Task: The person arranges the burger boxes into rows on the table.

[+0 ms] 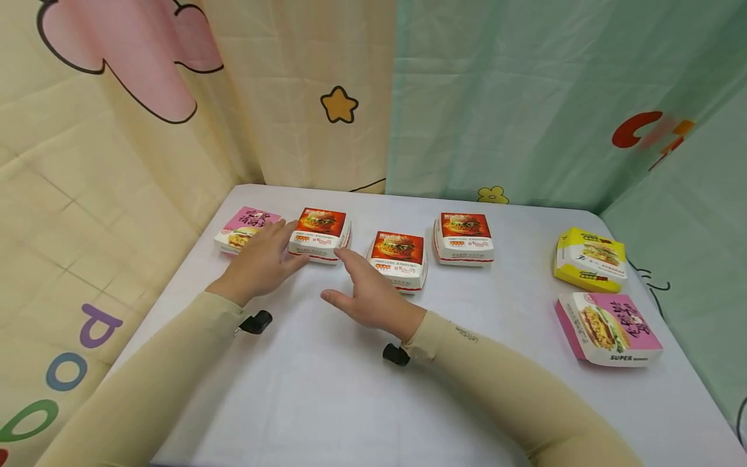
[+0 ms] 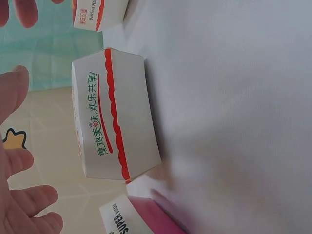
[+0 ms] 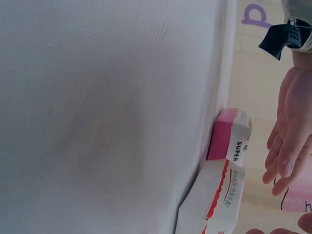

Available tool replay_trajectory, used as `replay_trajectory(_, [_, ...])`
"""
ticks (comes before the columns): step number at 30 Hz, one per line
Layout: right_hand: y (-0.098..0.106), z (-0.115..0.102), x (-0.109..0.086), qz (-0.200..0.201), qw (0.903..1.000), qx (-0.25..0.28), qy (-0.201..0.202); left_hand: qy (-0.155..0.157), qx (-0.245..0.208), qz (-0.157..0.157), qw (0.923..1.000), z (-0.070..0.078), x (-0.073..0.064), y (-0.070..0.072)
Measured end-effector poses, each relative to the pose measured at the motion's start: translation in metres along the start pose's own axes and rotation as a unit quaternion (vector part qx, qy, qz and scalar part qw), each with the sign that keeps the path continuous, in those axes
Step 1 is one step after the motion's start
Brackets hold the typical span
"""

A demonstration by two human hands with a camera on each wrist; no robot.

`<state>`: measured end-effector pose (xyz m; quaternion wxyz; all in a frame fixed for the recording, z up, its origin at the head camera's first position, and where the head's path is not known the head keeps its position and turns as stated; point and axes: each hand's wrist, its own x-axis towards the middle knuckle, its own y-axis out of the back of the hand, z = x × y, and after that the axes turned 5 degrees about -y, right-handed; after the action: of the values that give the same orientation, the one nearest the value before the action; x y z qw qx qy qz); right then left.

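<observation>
My left hand hovers with fingers extended between a pink-topped burger box and a red-and-white burger box; the left wrist view shows that white box apart from the fingers. Part of the pink box is hidden behind the hand in the head view. My right hand, thumb spread from its straight fingers, is in front of a second red-and-white burger box and holds nothing. In the right wrist view the left hand appears above the pink box.
A third red-and-white burger box stands at the back, right of centre. Toward the right edge of the white-covered table are a yellow burger box and another pink one. Curtains hang behind and at both sides.
</observation>
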<state>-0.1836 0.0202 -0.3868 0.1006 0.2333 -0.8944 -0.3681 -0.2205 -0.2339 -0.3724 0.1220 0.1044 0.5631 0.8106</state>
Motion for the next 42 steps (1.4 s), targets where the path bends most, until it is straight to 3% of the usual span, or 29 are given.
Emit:
replay_trajectory(10, [-0.009,0.007,0.009,0.007,0.9999,0.006,-0.011,0.006,-0.032,0.007,0.9994,-0.002,0.003,-0.010])
replay_trajectory(29, [-0.010,0.009,0.016,0.007,0.9996,0.022,-0.014,0.011,-0.031,-0.009,0.9994,0.002,0.009,-0.018])
replay_trajectory(42, [-0.019,0.009,0.039,-0.018,0.9943,0.035,-0.099,0.034,-0.060,-0.020,0.9974,0.000,0.021,-0.023])
